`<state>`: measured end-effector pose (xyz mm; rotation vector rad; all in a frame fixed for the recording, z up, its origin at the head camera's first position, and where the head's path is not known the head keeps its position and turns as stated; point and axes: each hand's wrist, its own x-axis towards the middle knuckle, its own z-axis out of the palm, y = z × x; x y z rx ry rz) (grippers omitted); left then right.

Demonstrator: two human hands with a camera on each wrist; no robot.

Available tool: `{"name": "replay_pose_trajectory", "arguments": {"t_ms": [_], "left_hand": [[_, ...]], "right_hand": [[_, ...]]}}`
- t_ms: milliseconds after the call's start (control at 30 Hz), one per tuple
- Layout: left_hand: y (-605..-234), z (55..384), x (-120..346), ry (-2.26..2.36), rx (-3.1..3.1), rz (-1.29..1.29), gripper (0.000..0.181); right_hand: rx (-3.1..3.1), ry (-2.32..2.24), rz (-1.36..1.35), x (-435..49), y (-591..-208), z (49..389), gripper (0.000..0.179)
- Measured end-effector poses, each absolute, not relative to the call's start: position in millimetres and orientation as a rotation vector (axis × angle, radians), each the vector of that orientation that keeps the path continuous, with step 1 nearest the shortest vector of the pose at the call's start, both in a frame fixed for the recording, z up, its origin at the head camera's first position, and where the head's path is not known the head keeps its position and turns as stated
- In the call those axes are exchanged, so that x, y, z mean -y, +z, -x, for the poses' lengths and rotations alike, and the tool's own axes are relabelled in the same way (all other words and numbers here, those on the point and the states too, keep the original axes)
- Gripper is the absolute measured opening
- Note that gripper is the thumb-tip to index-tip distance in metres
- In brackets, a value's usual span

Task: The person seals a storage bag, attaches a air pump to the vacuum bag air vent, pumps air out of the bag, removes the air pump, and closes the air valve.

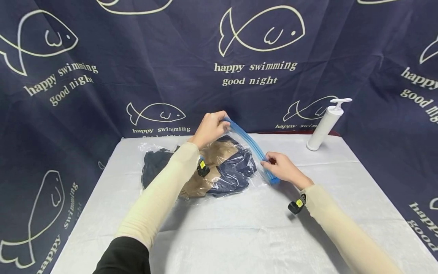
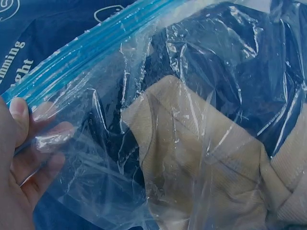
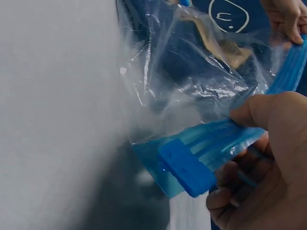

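A clear plastic zip storage bag [image 1: 236,179] lies on the table with folded clothes inside, dark navy and tan [image 2: 192,163]. Its blue zip strip [image 1: 249,141] is lifted off the table and runs between both hands. At the far end my left hand [image 1: 211,128] pinches the strip, thumb in front and fingers behind the film. Near the other end my right hand [image 1: 282,167] pinches the strip between thumb and fingers. Just past the right fingers, a blue zip slider [image 3: 187,167] sits at the strip's end.
A white hand pump [image 1: 323,127] with a T-shaped handle stands tilted at the table's back right. White cloth covers the table [image 1: 219,239]. A navy curtain [image 1: 191,57] with fish drawings hangs close behind the table and at both sides.
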<state>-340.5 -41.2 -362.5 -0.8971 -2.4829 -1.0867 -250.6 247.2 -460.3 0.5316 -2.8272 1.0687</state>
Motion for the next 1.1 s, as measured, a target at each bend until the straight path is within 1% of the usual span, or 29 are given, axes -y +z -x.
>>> {"name": "replay_pose_trajectory", "arguments": {"t_ms": [67,133,333,500,633,667,800,867,933,1067,1100], "left_hand": [[-363,340,38,-1.089,2.481,0.909,0.015],[-363,340,34,-1.094,2.477,0.916,0.015],[-362,337,21,-1.076,2.460,0.949,0.013],[-361,335,8,-1.036,2.487,0.973,0.011],[-364,334,1,-0.993,2.580,0.971,0.008],[-365,334,0,-0.982,2.605,0.967,0.012],[-369,331,0,-0.924,2.671,0.960,0.040],[-371,328,4,-0.890,2.682,0.958,0.050],[-376,323,11,-0.850,2.694,0.977,0.055],[-396,307,33,-0.745,2.725,1.001,0.057],[-402,302,41,-0.718,2.731,0.996,0.058]], "right_hand": [[2.817,1.074,-0.564,-247,-459,249,0.033],[2.818,1.075,-0.582,-248,-459,247,0.035],[2.836,1.028,-0.558,-254,-453,238,0.038],[2.804,0.972,-0.664,-259,-448,235,0.039],[2.777,0.964,-0.724,-266,-451,233,0.037],[2.770,0.969,-0.722,-268,-452,232,0.037],[2.784,0.957,-0.679,-277,-458,230,0.035],[2.817,0.938,-0.644,-283,-460,229,0.035],[2.860,0.913,-0.605,-288,-462,228,0.033],[2.938,0.886,-0.503,-295,-465,226,0.016],[2.949,0.887,-0.480,-296,-464,225,0.022]]}}
